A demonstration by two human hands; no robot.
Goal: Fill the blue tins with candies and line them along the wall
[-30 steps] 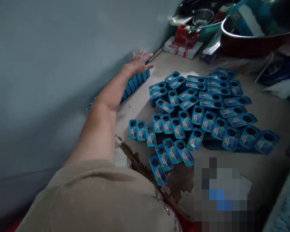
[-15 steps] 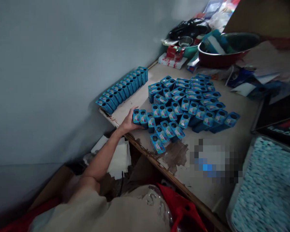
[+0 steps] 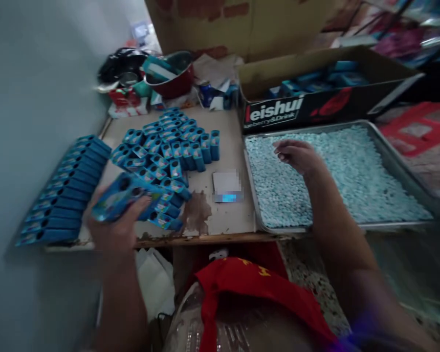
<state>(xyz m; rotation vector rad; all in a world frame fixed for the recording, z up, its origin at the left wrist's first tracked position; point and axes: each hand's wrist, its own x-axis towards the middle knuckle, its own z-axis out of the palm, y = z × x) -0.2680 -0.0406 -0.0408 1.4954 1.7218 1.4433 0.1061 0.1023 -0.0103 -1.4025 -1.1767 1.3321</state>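
Observation:
Small blue boxes (image 3: 112,198), each with a round hole in its top, are gripped in my left hand (image 3: 115,232). They are blurred, at least two of them, raised off the table (image 3: 225,146). A cluster of similar loose blue boxes (image 3: 174,132) stands just beyond, some leaning. On the left, along the wall, runs a neat row of blue boxes (image 3: 71,195). My right hand (image 3: 297,155) is over a metal tray (image 3: 254,198) full of small pale-blue pellets (image 3: 355,171). Its fingers are closed together; whatever they pinch is too small to make out.
Behind the tray stands an open printed carton (image 3: 278,112) with blue packs inside. A red basin (image 3: 176,87) and assorted clutter fill the back left. A pixelated flat object (image 3: 227,183) lies between boxes and tray. The table's front edge (image 3: 205,239) is worn.
The view has swung right, bringing the whole tray and my right hand into sight. My left hand has lifted blue boxes from the near edge of the cluster.

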